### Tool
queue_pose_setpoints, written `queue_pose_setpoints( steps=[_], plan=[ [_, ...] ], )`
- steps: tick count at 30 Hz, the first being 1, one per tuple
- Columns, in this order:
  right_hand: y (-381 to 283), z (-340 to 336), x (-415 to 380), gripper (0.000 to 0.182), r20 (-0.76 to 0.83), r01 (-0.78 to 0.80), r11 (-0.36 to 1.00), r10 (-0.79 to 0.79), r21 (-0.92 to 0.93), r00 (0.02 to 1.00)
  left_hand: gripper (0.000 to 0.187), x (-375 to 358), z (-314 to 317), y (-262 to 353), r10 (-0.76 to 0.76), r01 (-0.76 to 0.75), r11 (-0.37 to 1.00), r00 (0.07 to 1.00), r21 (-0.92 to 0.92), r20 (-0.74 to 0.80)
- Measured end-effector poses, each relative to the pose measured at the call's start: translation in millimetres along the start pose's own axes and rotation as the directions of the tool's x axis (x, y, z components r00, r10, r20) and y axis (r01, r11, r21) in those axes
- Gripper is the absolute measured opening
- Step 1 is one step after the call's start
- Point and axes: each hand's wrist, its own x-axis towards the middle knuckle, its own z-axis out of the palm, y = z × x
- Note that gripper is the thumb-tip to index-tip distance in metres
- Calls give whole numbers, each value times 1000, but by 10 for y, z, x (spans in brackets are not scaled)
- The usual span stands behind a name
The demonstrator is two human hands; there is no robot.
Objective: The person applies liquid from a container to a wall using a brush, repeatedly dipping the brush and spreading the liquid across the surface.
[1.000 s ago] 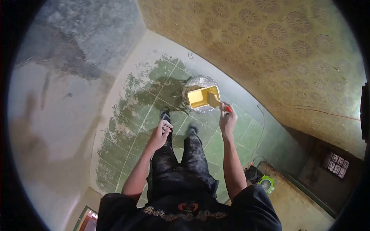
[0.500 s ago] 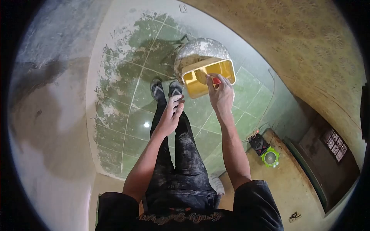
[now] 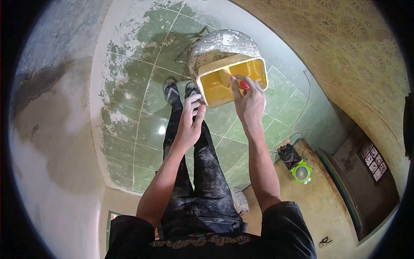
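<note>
A yellow rectangular tub [image 3: 215, 103] with a pale rim sits on a round, paint-stained stool [image 3: 226, 41]. Gripped by its red handle, a putty knife [image 3: 225, 77] is in my right hand [image 3: 251, 101], its blade down inside the tub. The fingers partly cover the handle. My left hand [image 3: 189, 123] is empty, with whitish dust on its spread fingers. Its fingertips are right at the tub's near left corner in this view.
Green floor tiles [image 3: 159, 127] have white splatter on them. Patterned wall [image 3: 358, 47] curves along the right. A black speaker-like box [image 3: 289, 156] and a green round fan [image 3: 301, 172] stand lower right, with wires nearby. My sandalled feet [image 3: 171, 88] are beside the stool.
The view has shifted slightly, so tub and stool appear higher and larger. My right hand has moved the putty knife a little within the tub; my left hand has come closer to its corner.
</note>
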Motion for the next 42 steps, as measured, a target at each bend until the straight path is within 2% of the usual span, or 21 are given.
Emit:
queue_pose_setpoints(
  steps=[2,4,5,7,10,12,15,20,22,23,25,26,28,29,31,33,35,37,39,41,42],
  plan=[
    [9,-25,-18,17,1,-12,1000,12,29,1000,38,60,16,-35,3,-3,1000,1000,3,-29],
    [-43,-116,-55,17,8,-24,998,23,64,1000,29,100,38,-48,5,-10,999,990,-34,-138],
    [-59,-203,-93,17,15,-87,992,86,92,996,29,110,23,-52,2,-7,999,990,-32,-142],
    [-62,-277,-145,18,19,-150,982,149,115,989,28,153,21,-61,-95,100,994,987,36,-128],
    [-32,-264,-149,19,20,-185,978,184,98,983,25,196,70,-101,-31,39,999,980,35,-196],
    [9,-98,-87,18,-29,-70,997,70,15,997,23,195,74,-103,-23,29,999,979,26,-200],
    [-22,65,-34,17,-29,6,999,-5,35,1000,21,169,51,-56,-30,38,999,979,32,-202],
    [-87,-309,-281,14,-70,-63,993,70,100,995,20,180,38,-88,2,12,997,980,73,-201],
    [-81,-495,-428,10,-113,-139,954,174,265,978,19,186,31,-85,5,27,986,981,162,-192],
    [-61,-559,-506,10,-115,-136,955,171,263,979,19,187,33,-80,8,24,987,981,159,-192],
    [-4,-630,-657,12,-202,-101,949,167,298,965,17,182,26,-45,10,28,980,982,199,-187],
    [51,-599,-730,14,-246,-29,951,109,306,963,17,188,21,-41,12,26,980,982,199,-191],
    [172,-460,-836,15,-239,-2,967,65,255,969,16,206,22,-35,-4,10,999,986,35,-165],
    [216,-418,-891,15,-231,19,980,28,200,973,16,199,28,-33,-3,10,999,986,36,-167],
    [199,-412,-973,14,-225,-8,977,57,214,973,16,217,28,-53,-8,22,996,985,81,-174],
    [179,-422,-1046,16,-367,88,965,10,248,930,17,230,23,-79,-20,35,996,985,85,-172],
    [190,-409,-1139,20,-329,27,956,74,292,942,18,226,22,-73,0,21,992,985,123,-173],
    [232,-371,-1209,21,-322,-99,934,216,344,922,19,224,23,-74,26,2,987,984,158,-174],
    [210,-420,-1232,20,-362,-75,938,204,338,910,19,237,6,-143,16,11,987,986,159,-166],
    [220,-356,-1206,19,-331,-139,876,316,462,889,18,250,-6,-212,42,-20,990,987,142,-153],
    [234,-376,-1230,19,-323,-136,863,322,487,890,19,261,-12,-231,37,-20,993,990,120,-139]
  ],
)
